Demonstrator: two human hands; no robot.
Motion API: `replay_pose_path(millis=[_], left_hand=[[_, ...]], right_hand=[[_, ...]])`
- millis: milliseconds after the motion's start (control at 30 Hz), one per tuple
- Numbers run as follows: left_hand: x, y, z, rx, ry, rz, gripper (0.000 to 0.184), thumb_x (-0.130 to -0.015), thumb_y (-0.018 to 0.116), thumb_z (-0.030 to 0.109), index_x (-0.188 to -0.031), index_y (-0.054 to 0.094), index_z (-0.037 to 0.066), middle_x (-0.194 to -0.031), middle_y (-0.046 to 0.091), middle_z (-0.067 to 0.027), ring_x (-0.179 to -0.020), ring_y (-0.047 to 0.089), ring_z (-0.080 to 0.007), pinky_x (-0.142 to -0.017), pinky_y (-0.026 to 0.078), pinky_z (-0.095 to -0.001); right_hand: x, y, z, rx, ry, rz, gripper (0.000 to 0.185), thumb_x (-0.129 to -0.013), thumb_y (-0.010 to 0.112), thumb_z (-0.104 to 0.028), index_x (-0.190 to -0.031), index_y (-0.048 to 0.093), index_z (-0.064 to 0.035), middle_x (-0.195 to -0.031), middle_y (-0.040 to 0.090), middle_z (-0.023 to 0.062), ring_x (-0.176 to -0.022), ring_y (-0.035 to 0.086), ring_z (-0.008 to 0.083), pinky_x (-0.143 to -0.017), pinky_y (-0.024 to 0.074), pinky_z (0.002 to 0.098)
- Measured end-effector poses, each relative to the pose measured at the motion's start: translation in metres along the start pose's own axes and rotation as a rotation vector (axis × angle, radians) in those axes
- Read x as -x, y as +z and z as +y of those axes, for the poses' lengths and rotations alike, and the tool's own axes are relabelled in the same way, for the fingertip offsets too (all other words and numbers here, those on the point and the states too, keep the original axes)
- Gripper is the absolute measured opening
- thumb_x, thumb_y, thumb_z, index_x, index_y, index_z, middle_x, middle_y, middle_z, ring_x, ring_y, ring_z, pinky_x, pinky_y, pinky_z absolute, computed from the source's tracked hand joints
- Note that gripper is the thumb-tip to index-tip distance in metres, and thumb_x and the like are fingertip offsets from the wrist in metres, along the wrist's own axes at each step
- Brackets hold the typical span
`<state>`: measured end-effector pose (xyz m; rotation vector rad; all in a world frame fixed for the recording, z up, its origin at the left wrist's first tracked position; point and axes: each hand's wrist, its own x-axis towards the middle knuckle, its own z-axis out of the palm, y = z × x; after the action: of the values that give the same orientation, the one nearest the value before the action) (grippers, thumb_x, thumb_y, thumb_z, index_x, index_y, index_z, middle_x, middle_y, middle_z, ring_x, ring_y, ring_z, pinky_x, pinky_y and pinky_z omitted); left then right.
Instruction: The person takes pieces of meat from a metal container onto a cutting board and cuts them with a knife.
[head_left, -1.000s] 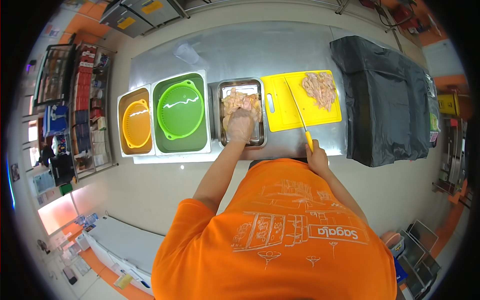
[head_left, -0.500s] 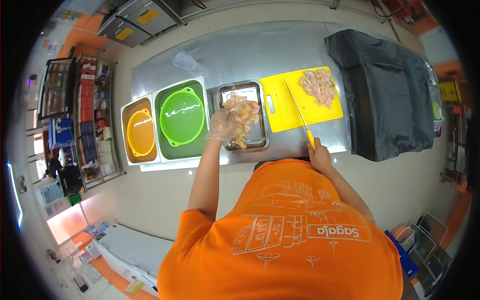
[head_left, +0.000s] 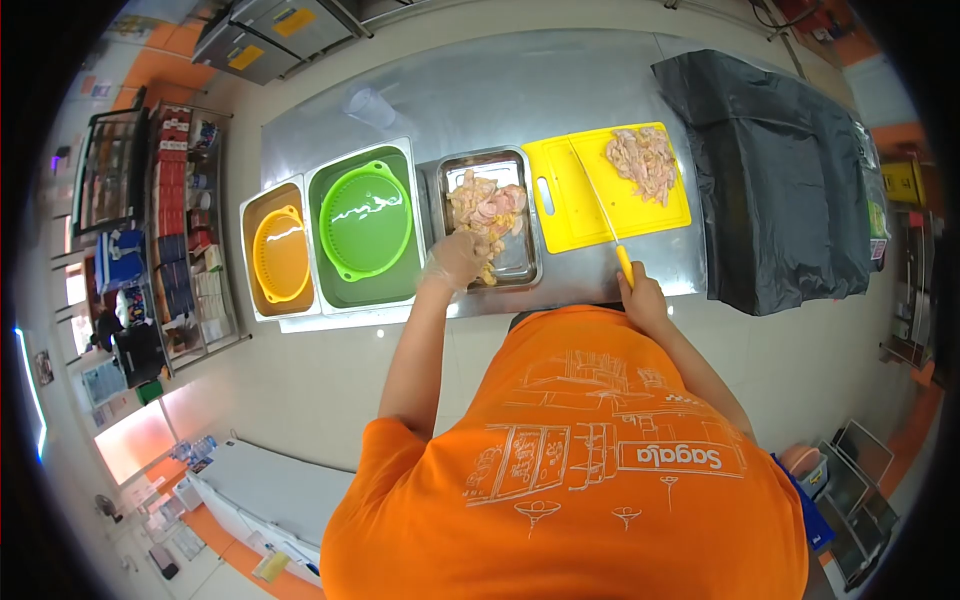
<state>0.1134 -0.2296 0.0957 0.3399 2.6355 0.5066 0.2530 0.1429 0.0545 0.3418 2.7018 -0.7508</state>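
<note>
My left hand [head_left: 455, 260], in a clear glove, is at the near left corner of a metal tray [head_left: 533, 268]. Its fingertips are against the pale raw meat pieces [head_left: 487, 203] in the tray; the glove and meat hide how far they are bent. My right hand [head_left: 642, 293] is closed round the yellow handle of a knife [head_left: 603, 210]. The blade lies across the yellow cutting board [head_left: 575, 228], pointing away from me. More cut meat [head_left: 643, 163] is piled on the board's far right part.
Left of the tray, a green basket [head_left: 366, 220] and an orange basket [head_left: 281, 254] sit in metal pans. A clear cup [head_left: 371, 107] is behind them on the steel table [head_left: 480, 90]. Black plastic [head_left: 785, 190] covers something on the right.
My left hand has moved from over the middle of the tray to its near left corner, uncovering the meat. My right hand still holds the knife in about the same place.
</note>
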Motion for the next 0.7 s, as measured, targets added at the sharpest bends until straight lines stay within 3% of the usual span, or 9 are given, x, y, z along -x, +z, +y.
replay_pose_path(millis=[67, 167, 267, 367, 467, 600, 700], left_hand=[[0.006, 0.039, -0.016, -0.122, -0.103, 0.182, 0.022, -0.088, 0.069, 0.024, -0.097, 0.073, 0.005, -0.094, 0.072, -0.0226, -0.086, 0.07, -0.0411, -0.078, 0.055, -0.0501], [0.026, 0.041, 0.003, 0.067, -0.14, 0.099, 0.017, -0.087, 0.068, 0.02, -0.098, 0.074, 0.008, -0.097, 0.071, -0.022, -0.087, 0.07, -0.0421, -0.078, 0.056, -0.0508], [0.022, 0.086, -0.01, 0.007, -0.139, 0.264, 0.014, -0.086, 0.068, 0.015, -0.095, 0.074, 0.007, -0.1, 0.071, -0.0223, -0.087, 0.07, -0.0424, -0.078, 0.056, -0.0502], [0.011, 0.101, -0.022, 0.026, -0.196, 0.269, 0.012, -0.085, 0.068, 0.013, -0.094, 0.074, 0.007, -0.101, 0.071, -0.0221, -0.088, 0.07, -0.0415, -0.078, 0.056, -0.05], [0.011, 0.078, -0.009, -0.002, -0.059, 0.224, 0.012, -0.084, 0.07, 0.014, -0.09, 0.074, 0.005, -0.097, 0.072, -0.0221, -0.087, 0.071, -0.0411, -0.078, 0.056, -0.0497], [0.011, 0.051, 0.005, 0.117, -0.136, 0.161, 0.019, -0.082, 0.075, 0.02, -0.089, 0.074, 0.002, -0.089, 0.073, -0.0208, -0.083, 0.072, -0.039, -0.077, 0.057, -0.0459], [0.025, 0.02, 0.017, 0.303, -0.174, 0.142, 0.027, -0.082, 0.079, 0.024, -0.089, 0.074, -0.002, -0.084, 0.074, -0.0189, -0.079, 0.072, -0.0335, -0.074, 0.056, -0.0417]], right_hand=[[0.0, -0.002, -0.001, -0.01, 0.018, -0.002, 0.033, -0.104, 0.055, -0.036, -0.113, 0.049, -0.0051, -0.078, 0.067, 0.0298, -0.073, 0.067, 0.051, -0.065, 0.0534, 0.0604], [0.0, 0.002, 0.002, -0.031, 0.03, -0.007, 0.033, -0.104, 0.055, -0.036, -0.114, 0.049, -0.0046, -0.077, 0.067, 0.0295, -0.073, 0.065, 0.0522, -0.064, 0.0509, 0.0611], [-0.002, 0.005, 0.003, -0.045, 0.007, -0.004, 0.033, -0.104, 0.056, -0.035, -0.114, 0.049, -0.0042, -0.076, 0.066, 0.0295, -0.073, 0.065, 0.0527, -0.064, 0.0498, 0.0612], [-0.003, 0.005, -0.002, -0.027, -0.003, -0.015, 0.033, -0.104, 0.056, -0.035, -0.114, 0.048, -0.004, -0.078, 0.067, 0.0299, -0.074, 0.065, 0.0524, -0.065, 0.0502, 0.061], [-0.007, 0.005, -0.005, -0.019, 0.015, -0.033, 0.034, -0.103, 0.057, -0.035, -0.112, 0.049, -0.0035, -0.08, 0.067, 0.0299, -0.075, 0.066, 0.0522, -0.066, 0.0507, 0.0606], [-0.012, -0.001, -0.01, -0.048, 0.025, -0.034, 0.038, -0.102, 0.057, -0.04, -0.108, 0.052, -0.0027, -0.083, 0.069, 0.0293, -0.08, 0.067, 0.051, -0.072, 0.0534, 0.0599], [-0.023, 0.003, 0.001, -0.093, -0.018, -0.004, 0.03, -0.097, 0.061, -0.029, -0.105, 0.054, -0.0003, -0.088, 0.068, 0.0311, -0.088, 0.066, 0.0513, -0.078, 0.0525, 0.059]])
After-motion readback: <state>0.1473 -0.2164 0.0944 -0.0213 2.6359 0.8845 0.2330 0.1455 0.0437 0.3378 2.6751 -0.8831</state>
